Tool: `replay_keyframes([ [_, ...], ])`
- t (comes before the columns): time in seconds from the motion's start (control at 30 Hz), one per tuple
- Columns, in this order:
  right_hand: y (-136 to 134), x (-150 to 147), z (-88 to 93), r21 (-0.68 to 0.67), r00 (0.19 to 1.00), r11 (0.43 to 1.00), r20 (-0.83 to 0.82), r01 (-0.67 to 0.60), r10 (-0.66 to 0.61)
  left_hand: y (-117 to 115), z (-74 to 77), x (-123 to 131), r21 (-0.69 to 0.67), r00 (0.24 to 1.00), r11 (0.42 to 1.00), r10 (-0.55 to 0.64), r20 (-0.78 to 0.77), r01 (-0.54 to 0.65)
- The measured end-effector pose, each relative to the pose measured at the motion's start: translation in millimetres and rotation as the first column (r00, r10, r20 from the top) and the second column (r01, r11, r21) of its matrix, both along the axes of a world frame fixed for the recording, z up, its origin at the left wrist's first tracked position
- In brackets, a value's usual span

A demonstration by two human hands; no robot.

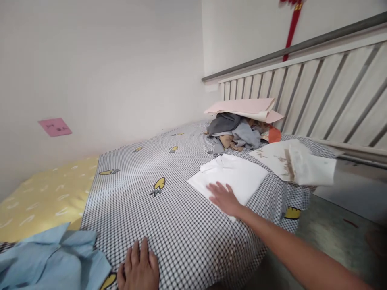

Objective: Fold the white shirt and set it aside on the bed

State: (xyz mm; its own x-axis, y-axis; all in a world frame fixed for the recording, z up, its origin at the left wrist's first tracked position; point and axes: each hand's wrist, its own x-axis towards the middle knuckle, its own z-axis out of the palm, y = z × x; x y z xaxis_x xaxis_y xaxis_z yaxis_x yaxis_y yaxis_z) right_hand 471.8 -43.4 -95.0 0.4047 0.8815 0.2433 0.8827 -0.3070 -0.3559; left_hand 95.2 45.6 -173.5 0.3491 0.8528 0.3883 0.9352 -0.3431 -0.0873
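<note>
My right hand lies flat, fingers spread, on the near edge of a folded white garment, perhaps a shirt. The garment rests on a bed covered by a black-and-white checked sheet with yellow pineapple prints. At the bottom of the view my left hand is palm down on the sheet with its fingers extended, holding nothing. Just left of it is a light blue collared shirt, partly cut off by the frame.
Crumpled grey and brown clothes lie at the bed's far end under pink sheets of card. A white patterned cloth sits near the right edge, beside a white radiator. A yellow pillow is on the left by the wall.
</note>
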Motion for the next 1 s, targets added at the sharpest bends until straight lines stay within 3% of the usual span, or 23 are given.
replay_keyframes([
  [0.07, 5.3, -4.6, -17.9, -0.135, 0.997, 0.989, 0.035, -0.061, 0.066, -0.7, -0.7, -1.9, -0.02, 1.0, 0.999, -0.025, -0.006, 0.025],
  [0.13, 8.3, -2.8, -19.3, -0.145, 0.997, 0.988, 0.049, -0.056, 0.064, -1.1, -1.9, -3.8, -0.051, 0.999, 0.997, -0.051, -0.01, 0.051],
  [0.23, 24.0, 17.5, 4.0, -0.085, 0.996, 0.996, 0.08, 0.037, -0.031, -1.8, -3.6, -3.6, -0.058, 0.999, 0.997, -0.043, -0.015, 0.042],
  [0.37, 67.3, 55.4, 35.6, 0.014, 0.977, 0.989, 0.153, 0.15, -0.151, -4.1, -5.2, 0.8, 0.015, 1.0, 1.0, 0.019, -0.014, -0.019],
  [0.53, 109.2, 73.4, 39.4, -0.052, 0.941, 0.996, 0.336, 0.072, -0.051, -7.6, -3.0, 3.8, 0.028, 1.0, 0.999, 0.025, -0.017, -0.024],
  [0.73, 116.8, 64.0, 30.9, -0.088, 0.9, 0.996, 0.432, -0.019, 0.055, -12.4, 8.6, 8.6, -0.04, 0.997, 0.996, 0.076, -0.025, -0.077],
  [1.0, 121.7, 51.5, 29.9, -0.118, 0.873, 0.993, 0.483, -0.005, 0.062, -17.5, 18.2, 15.3, 0.041, 0.995, 0.996, 0.087, -0.042, -0.085],
])
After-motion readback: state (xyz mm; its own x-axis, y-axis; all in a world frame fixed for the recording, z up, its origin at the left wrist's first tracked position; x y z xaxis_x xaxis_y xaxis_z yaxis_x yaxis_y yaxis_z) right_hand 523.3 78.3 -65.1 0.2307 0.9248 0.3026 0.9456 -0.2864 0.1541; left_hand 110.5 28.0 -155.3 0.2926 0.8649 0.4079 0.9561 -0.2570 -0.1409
